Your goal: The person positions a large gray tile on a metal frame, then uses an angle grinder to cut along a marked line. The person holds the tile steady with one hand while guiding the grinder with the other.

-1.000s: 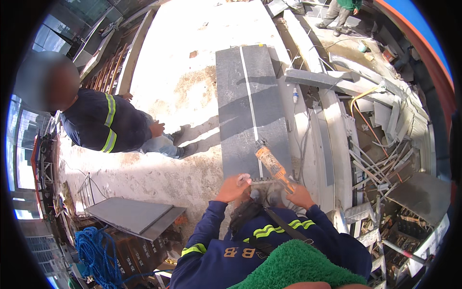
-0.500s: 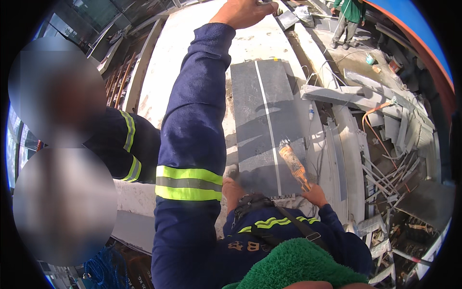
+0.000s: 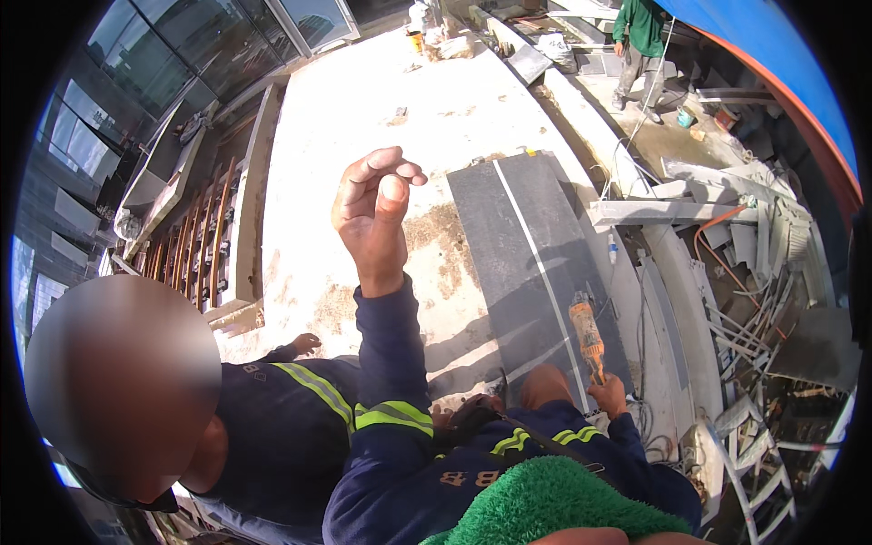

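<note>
My left hand (image 3: 377, 213) is raised above the pale ground. It is empty, with the thumb apart and the fingers loosely curved. Low on the right, my right hand (image 3: 610, 395) is closed round the rear of an orange angle grinder (image 3: 589, 331). The tool's dusty head points away from me, over the right part of a long dark grey panel (image 3: 518, 245). A thin light strip (image 3: 534, 250) runs lengthwise along that panel. Whether the grinder touches the panel I cannot tell.
A co-worker in dark blue (image 3: 282, 427) stands close at my left, one hand (image 3: 307, 343) held out. Another person in green (image 3: 641, 36) stands far right. Scrap beams (image 3: 672, 211), an orange hose (image 3: 704, 241) and offcuts crowd the right. A barred opening (image 3: 204, 227) lies left.
My left hand has come down from the top of the view, its arm now bent. The view has shifted, showing more of the co-worker. My right hand keeps its hold on the grinder.
</note>
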Demonstrator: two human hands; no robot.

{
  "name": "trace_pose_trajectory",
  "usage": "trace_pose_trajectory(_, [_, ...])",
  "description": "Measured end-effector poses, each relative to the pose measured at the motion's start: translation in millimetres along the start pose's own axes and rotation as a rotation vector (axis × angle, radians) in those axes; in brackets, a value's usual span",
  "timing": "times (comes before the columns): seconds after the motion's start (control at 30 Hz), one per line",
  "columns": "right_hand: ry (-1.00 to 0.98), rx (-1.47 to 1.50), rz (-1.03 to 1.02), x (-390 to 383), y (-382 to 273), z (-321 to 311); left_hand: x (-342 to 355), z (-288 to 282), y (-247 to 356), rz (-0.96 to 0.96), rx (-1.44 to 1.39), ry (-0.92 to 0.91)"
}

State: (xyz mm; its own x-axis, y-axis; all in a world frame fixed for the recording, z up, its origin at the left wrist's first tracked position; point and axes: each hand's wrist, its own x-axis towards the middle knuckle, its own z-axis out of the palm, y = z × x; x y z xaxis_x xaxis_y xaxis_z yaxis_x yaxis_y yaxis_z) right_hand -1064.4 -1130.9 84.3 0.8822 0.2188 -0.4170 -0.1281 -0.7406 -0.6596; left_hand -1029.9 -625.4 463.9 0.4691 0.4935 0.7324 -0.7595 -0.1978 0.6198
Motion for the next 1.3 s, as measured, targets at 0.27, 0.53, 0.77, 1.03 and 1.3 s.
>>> trace_pose_trajectory(0.27, [0.005,-0.037,0.05,24.4,-60.8,24.8,37.0,34.2,157.2,0.585,-0.187,-0.694])
trace_pose_trajectory(0.53, [-0.048,0.083,0.002,76.4,-93.9,63.8,45.3,9.7,122.6,0.806,-0.097,-0.584])
trace_pose_trajectory(0.77, [-0.032,0.021,0.017,134.4,-137.9,97.6,115.4,-60.3,81.2,0.699,0.06,-0.761])
trace_pose_trajectory(1.03, [0.027,0.087,-0.002,193.7,-212.6,118.0,224.9,-120.5,14.0,0.539,0.025,-0.915])
trace_pose_trajectory(1.3, [-0.043,0.059,0.052,244.1,-309.6,113.5,17.2,-178.7,-301.7,-1.255,0.454,-1.045])
